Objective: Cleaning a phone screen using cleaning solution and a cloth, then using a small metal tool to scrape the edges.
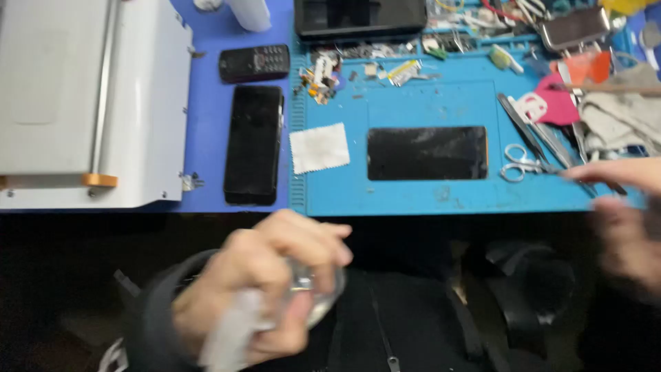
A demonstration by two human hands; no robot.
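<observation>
My left hand [265, 286] is below the table edge, over my lap, closed around a crumpled clear plastic film [317, 293] with a pale cloth or wipe [231, 334] hanging from it. Blurred at the right edge, my right hand [623, 213] has its fingers spread and holds nothing, its fingertips close to the small scissors [516, 162]. A black phone screen [427, 153] lies flat in the middle of the blue work mat [413, 196]. Left of the screen rests a small white square wipe [319, 147].
A grey-white machine [89, 103] fills the table's left side. A dark smartphone [254, 143] and a small keypad phone [254, 63] lie beside it. Tweezers [533, 131], pink items, a grey cloth [623, 117] and small parts crowd the mat's right and back.
</observation>
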